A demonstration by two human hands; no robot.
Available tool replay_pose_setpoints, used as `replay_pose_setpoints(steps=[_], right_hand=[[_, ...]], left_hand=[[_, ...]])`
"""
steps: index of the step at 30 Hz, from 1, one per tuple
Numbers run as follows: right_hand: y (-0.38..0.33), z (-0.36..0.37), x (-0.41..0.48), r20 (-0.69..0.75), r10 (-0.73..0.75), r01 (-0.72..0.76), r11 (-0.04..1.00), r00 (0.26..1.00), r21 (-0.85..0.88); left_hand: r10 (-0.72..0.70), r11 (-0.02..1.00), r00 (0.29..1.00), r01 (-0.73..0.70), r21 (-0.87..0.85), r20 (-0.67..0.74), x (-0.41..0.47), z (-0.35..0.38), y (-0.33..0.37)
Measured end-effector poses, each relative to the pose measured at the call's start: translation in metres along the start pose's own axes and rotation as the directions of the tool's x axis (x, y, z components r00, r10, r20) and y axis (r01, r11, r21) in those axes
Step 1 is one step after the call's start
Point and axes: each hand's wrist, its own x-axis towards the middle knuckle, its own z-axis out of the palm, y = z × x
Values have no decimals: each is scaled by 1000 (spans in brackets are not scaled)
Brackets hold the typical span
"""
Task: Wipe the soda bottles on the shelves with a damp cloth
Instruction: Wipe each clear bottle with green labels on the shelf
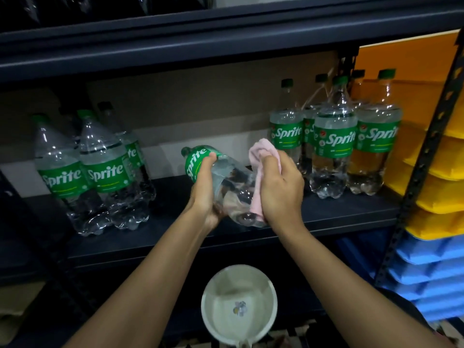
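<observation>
- left hand (204,190) grips a tilted sprite bottle (232,172) over the shelf (326,217), cap end blurred.
- right hand (280,189) presses a bunched pink cloth (262,151) on the bottle's side, hiding part of it.
- white bowl (204,305) below, cut off by the frame edge.

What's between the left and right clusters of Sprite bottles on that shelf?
Head view: a tipped Sprite bottle in the left hand, the right hand pressing a pink cloth against it.
</observation>
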Motion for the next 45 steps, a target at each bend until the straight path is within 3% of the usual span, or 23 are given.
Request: replay_pose_setpoints(steps=[3, 4, 6, 8, 11, 13, 16, 18, 19, 20, 22, 23, 25, 30, 33, 40, 45], right_hand=[[15, 3, -6, -11, 280, -266, 925, 960, 271], [23, 4, -5, 39, 388, -373, 847, 921, 380], [42, 7, -4, 220, 550, -559, 584, 806, 588], [58, 7, -5, 318, 608, -634, 420, 728, 649], [74, -2, -1, 344, 613, -651, 390, 711, 651], [76, -12, 9, 262, 607, -605, 471, 751, 642], [78, -29, 27, 25, 486, -449, 785, 873, 427], [81, -41, 37, -61, 293, -287, 953, 954, 93], [88, -46, 40, -52, 124, -130, 980, 991, -149], [98, -51, 42, 34, -40, 50, 915, 999, -401], [122, -52, 37, 343, -139, 356, 590, 929, -725], [135, -50, 28, 460, -80, 446, 434, 884, -783], [155, -43, 7, 534, 98, 490, 286, 840, -823], [148, -22, -14, 424, 232, 369, 245, 876, -896], [144, -9, -16, 377, 339, 332, 185, 862, -925], [135, 5, -8, 303, 443, 249, 178, 844, -952], [126, 0, -4, 350, 471, 317, 150, 810, -937]], left_hand=[[76, 997, 986, -70, 42, -151, 5, -7, -5], [110, 993, 974, -101, 56, -196, 6, -9, -6], [168, 984, 950, -148, 96, -262, 12, -14, -8], [199, 977, 933, -166, 132, -301, 15, -18, -9], [258, 959, 899, -194, 206, -354, 20, -24, -12], [297, 941, 873, -199, 273, -387, 25, -27, -13], [341, 922, 855, -224, 316, -390, 33, -32, -13], [383, 894, 831, -223, 389, -403, 38, -36, -11], [404, 878, 819, -222, 425, -407, 43, -38, -12], [428, 858, 808, -223, 462, -405, 45, -39, -11], [471, 812, 790, -215, 542, -392, 46, -39, -13], [496, 786, 780, -215, 580, -383, 47, -38, -13], [536, 746, 760, -221, 629, -368, 45, -36, -16], [630, 665, 706, -276, 694, -323, 46, -33, -22], [669, 610, 695, -309, 729, -265, 46, -29, -24], [709, 522, 688, -361, 772, -158, 48, -19, -33], [690, 523, 715, -391, 758, -107, 49, -20, -35]])
